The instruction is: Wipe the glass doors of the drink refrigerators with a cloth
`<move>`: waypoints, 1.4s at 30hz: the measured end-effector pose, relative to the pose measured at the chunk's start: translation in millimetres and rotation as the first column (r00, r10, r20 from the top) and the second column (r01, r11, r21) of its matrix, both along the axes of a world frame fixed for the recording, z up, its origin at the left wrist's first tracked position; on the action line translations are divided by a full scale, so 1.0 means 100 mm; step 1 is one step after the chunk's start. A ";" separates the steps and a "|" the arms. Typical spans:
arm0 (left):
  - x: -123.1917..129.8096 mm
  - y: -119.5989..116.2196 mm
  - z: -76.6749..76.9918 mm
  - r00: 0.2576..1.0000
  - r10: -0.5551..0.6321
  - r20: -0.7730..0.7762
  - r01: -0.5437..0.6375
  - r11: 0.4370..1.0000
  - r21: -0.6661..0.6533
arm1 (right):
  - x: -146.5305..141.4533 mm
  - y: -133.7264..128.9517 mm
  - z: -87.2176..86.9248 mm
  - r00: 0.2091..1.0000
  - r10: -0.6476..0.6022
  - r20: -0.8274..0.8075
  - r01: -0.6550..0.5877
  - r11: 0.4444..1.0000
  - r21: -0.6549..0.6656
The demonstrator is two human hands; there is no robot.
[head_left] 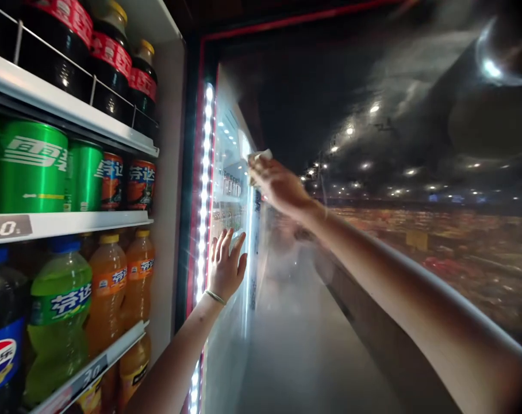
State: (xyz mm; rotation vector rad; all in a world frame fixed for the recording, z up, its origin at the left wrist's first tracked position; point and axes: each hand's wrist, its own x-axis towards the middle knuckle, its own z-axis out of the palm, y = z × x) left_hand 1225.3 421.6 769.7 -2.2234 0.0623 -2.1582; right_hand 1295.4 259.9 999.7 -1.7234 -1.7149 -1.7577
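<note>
My right hand [282,185] is raised near the middle of the view, its fingers closed on a pale crumpled cloth [257,165] that is up against the glass of a cooler door [287,322]. Lower and to the left, my left hand [227,263] has its fingers spread, with the palm toward the glass close to a bright light strip [204,213]. It holds nothing, and a thin band circles its wrist. Whether its palm touches the glass is hard to tell.
At the left, cooler shelves [71,225] hold dark bottles [110,57] above, green cans [32,161] in the middle and orange bottles [108,273] below. Beyond the glass at the right lies a blurred, lit interior with ceiling lights.
</note>
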 end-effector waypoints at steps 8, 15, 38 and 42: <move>0.06 -0.11 -0.07 1.000 -0.013 -0.019 0.012 0.999 -0.049 | 0.64 -1.45 0.32 0.991 -0.101 -0.086 0.130 0.880 0.458; 0.04 -0.15 -0.05 0.998 -0.014 -0.059 0.009 0.996 -0.088 | 0.11 -0.52 -1.12 0.993 -0.114 -0.042 0.119 0.981 0.152; -0.09 -0.11 -0.13 0.978 -0.088 -0.188 0.071 0.993 -0.092 | 0.05 -1.17 -2.42 0.956 -0.141 -0.259 0.199 0.957 0.212; -0.13 -0.21 -0.36 0.971 -0.078 -0.225 0.060 0.995 -0.085 | -0.07 -0.79 -2.35 0.955 -0.082 -0.284 0.136 0.975 0.177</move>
